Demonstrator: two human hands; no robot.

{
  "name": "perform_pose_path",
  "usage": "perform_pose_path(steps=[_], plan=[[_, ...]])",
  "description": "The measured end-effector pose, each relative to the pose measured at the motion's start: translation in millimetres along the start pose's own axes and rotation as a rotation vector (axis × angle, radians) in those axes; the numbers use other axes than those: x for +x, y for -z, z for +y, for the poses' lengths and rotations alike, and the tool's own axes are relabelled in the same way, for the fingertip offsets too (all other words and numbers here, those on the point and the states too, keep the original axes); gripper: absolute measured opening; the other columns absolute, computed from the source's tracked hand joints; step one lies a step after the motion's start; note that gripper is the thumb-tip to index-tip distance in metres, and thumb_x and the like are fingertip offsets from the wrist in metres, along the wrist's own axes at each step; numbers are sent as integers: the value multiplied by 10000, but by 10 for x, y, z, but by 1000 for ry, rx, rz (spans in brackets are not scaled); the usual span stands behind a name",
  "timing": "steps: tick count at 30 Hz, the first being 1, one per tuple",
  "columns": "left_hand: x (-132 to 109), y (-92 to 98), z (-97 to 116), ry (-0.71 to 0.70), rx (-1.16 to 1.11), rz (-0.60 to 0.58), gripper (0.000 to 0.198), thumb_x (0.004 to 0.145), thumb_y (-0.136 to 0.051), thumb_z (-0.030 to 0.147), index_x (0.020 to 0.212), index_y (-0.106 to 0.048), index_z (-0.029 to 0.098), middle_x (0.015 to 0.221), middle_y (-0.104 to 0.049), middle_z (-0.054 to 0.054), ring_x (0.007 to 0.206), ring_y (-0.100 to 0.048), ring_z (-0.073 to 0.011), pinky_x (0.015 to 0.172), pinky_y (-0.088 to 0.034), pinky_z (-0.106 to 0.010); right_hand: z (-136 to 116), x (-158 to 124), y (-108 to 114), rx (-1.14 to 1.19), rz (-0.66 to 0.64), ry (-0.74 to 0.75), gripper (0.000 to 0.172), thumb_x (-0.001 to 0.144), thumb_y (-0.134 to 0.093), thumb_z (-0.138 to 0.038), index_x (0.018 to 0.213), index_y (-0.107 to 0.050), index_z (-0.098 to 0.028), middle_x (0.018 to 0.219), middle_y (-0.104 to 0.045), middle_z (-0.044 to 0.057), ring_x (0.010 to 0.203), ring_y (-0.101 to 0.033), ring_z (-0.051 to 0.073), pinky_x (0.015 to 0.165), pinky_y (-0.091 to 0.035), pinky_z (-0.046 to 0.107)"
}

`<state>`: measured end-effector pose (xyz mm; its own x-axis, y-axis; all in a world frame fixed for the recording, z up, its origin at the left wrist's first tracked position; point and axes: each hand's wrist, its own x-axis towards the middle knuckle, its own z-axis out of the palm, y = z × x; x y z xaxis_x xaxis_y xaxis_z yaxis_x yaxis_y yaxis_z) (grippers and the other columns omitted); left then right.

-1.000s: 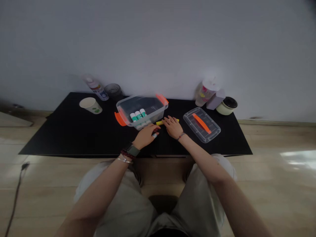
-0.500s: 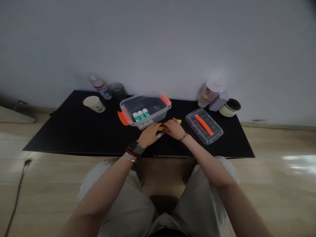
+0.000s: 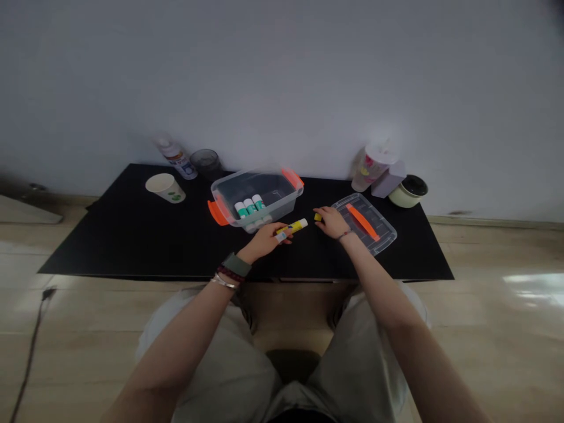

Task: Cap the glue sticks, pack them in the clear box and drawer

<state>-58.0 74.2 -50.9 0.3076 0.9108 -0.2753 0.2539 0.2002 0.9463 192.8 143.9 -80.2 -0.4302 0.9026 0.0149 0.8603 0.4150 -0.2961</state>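
Observation:
My left hand (image 3: 265,239) is closed around a yellow glue stick (image 3: 293,227), whose white end points right. Between the fingertips of my right hand (image 3: 332,222) is a small yellow cap (image 3: 318,217), apart from the stick. Just behind my left hand stands a clear plastic box (image 3: 282,205) with orange latches. Several white-and-green glue sticks (image 3: 250,205) lie side by side inside it. The box's clear lid (image 3: 382,226) with an orange handle lies flat beside my right hand, which covers its left edge.
At the left of the black table (image 3: 114,241) are a paper cup (image 3: 166,187), a spray bottle (image 3: 180,161) and a dark cup (image 3: 207,163). Toward the back right stand a lidded tumbler (image 3: 371,167), a pale box (image 3: 388,179) and a cream pot (image 3: 406,197) with a black top. A wall rises behind.
My hands were together on the yellow glue stick. They have parted: the cap has come off and moved right in my right hand, while the stick stays in my left.

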Motion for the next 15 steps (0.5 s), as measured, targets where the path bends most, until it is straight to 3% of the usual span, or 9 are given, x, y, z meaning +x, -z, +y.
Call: perform_pose_path(steps=[3, 6, 8, 11, 13, 15], plan=[[-35, -15, 51, 71, -130, -10, 589, 750, -695, 666, 1037, -629, 156, 974, -753, -118, 814, -725, -203, 729, -520, -307, -52, -53, -74, -88, -25, -24, 386, 882, -607, -137, 1267, -605, -131, 1203, -645, 180, 1152, -564, 295, 972, -436, 413], [-78, -30, 105, 101, -242, -33, 572, 774, -682, 666, 1040, -602, 166, 984, -759, -122, 843, -726, -198, 782, -532, -327, -86, -54, -49, 20, 21, -54, 283, 849, -614, -121, 1131, -621, -139, 1105, -673, 162, 1071, -593, 279, 938, -447, 403], [-97, -37, 127, 100, -286, -49, 556, 776, -701, 643, 1041, -578, 171, 983, -760, -123, 847, -727, -195, 794, -535, -335, -107, -31, 7, 292, 81, -85, 252, 822, -622, -136, 1070, -586, -164, 1047, -689, 115, 990, -621, 236, 908, -466, 381], [-109, -45, 140, 79, -299, -80, 557, 743, -760, 598, 1030, -547, 171, 987, -758, -128, 848, -726, -192, 791, -533, -334, -184, -13, 121, 894, 118, -145, 252, 800, -653, -258, 998, -505, -207, 1018, -707, 56, 890, -651, 172, 813, -496, 320], [-113, -54, 146, 65, -296, -101, 565, 722, -789, 573, 1025, -535, 169, 1000, -755, -130, 859, -723, -192, 793, -528, -331, -274, -35, 205, 1212, 93, -160, 344, 770, -704, -384, 968, -472, -224, 1023, -717, 46, 877, -663, 158, 758, -496, 286], [-122, -67, 156, 65, -299, -118, 574, 710, -804, 558, 1028, -526, 169, 1008, -751, -131, 865, -720, -190, 796, -522, -328, -380, -79, 284, 1370, 62, -161, 443, 727, -747, -481, 971, -476, -230, 1000, -724, 38, 867, -669, 153, 724, -490, 265]])
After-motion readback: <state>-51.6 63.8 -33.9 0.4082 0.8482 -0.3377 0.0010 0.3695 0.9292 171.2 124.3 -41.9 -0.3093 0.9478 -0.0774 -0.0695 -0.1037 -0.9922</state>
